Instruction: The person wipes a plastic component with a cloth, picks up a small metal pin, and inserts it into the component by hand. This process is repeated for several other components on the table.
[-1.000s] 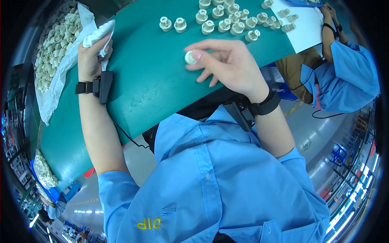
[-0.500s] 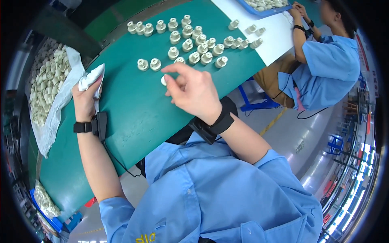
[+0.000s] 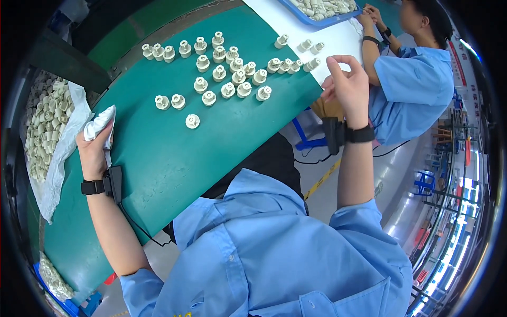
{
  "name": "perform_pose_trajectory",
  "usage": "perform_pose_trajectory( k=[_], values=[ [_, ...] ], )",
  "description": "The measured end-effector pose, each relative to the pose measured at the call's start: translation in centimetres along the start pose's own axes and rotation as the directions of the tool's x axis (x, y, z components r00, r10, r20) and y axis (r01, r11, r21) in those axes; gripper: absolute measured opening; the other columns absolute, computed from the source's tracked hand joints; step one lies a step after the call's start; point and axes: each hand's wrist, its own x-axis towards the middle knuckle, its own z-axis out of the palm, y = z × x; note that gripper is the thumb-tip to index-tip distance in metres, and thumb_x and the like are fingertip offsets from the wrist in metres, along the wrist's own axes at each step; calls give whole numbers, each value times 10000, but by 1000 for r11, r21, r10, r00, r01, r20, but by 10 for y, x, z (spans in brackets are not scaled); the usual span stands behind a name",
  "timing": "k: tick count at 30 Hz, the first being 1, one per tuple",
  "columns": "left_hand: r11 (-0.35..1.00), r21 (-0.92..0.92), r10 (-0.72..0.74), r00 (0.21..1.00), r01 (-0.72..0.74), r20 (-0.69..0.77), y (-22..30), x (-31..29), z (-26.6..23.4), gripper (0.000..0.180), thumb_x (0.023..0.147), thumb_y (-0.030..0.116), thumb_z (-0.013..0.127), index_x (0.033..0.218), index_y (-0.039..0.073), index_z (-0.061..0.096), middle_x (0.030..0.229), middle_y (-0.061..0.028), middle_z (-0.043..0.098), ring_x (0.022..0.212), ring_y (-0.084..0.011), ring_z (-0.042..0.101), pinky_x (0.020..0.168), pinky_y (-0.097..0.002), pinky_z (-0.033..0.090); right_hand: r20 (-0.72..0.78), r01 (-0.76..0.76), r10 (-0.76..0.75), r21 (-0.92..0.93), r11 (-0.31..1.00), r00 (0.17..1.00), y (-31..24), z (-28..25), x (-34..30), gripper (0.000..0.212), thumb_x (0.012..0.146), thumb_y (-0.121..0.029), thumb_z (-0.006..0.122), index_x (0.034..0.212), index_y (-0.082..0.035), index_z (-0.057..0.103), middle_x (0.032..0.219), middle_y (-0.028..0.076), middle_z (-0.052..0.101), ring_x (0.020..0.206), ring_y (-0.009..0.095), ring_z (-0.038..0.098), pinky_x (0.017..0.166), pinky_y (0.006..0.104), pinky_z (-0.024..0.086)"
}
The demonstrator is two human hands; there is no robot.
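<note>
My left hand point(image 3: 93, 154) is closed around a crumpled white cloth point(image 3: 100, 124), above the left part of the green table. My right hand point(image 3: 347, 87) is raised past the table's right edge. Its fingers are bent and apart, with nothing visible between them. Just left of it, a cream stepped plastic fitting point(image 3: 311, 64) lies on the white sheet. Several similar fittings stand in loose rows on the green surface. One single fitting point(image 3: 193, 121) stands apart, nearer to me than the rest.
Left of the table, cream parts fill a container lined with a white plastic sheet point(image 3: 63, 158). A blue tray point(image 3: 317, 22) of similar parts sits at the top right on a white sheet point(image 3: 264, 11). Beside it sits a person in a blue shirt point(image 3: 414, 95). A blue stool point(image 3: 306, 138) stands below.
My right hand has swung from the middle of the table to the right, leaving the nearest fitting standing alone. The whole view has shifted slightly. My left hand keeps the cloth.
</note>
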Motion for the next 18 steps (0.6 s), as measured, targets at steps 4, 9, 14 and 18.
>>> perform_pose_trajectory(
  k=[4, 9, 14, 18],
  values=[
    [1000, -13, 0, 1000, 0, -12, 7, -2, 8, 274, 905, 12, 712, 1177, -25, 725, 941, -17, 710, 689, -67, 575, 590, -219, 411, 342, -333, 227, 293, 896, 912, 40, -8, 36, 491, 1022, -434, 604, 1243, 2, 552, 783, 167, 743, 630, 202, 735, 498, 249, 570],
    [1000, 5, 0, 1000, 0, 19, -6, -2, -6, 311, 916, -3, 683, 1226, -24, 708, 1098, -52, 732, 825, -84, 630, 686, -221, 469, 461, -463, 334, 200, 864, 822, 52, 3, 51, 624, 1024, -518, 557, 1309, 32, 481, 942, 240, 748, 759, 264, 766, 598, 295, 638],
    [999, 51, -1, 999, -1, 41, -7, -4, -6, 316, 918, -22, 674, 1233, -28, 703, 1158, -79, 733, 932, -112, 666, 757, -237, 496, 472, -520, 356, 280, 807, 807, 60, 7, 53, 637, 1031, -504, 551, 1333, 50, 463, 1015, 274, 730, 825, 282, 767, 649, 305, 650],
    [997, 64, 42, 999, -42, 2, 4, -9, 2, 256, 917, -20, 689, 1169, -39, 728, 979, -37, 718, 721, -76, 579, 625, -229, 430, 493, -558, 369, 317, 767, 788, 66, 5, 57, 642, 1035, -475, 561, 1351, 70, 443, 1032, 290, 721, 867, 298, 763, 704, 313, 655]
  ],
)
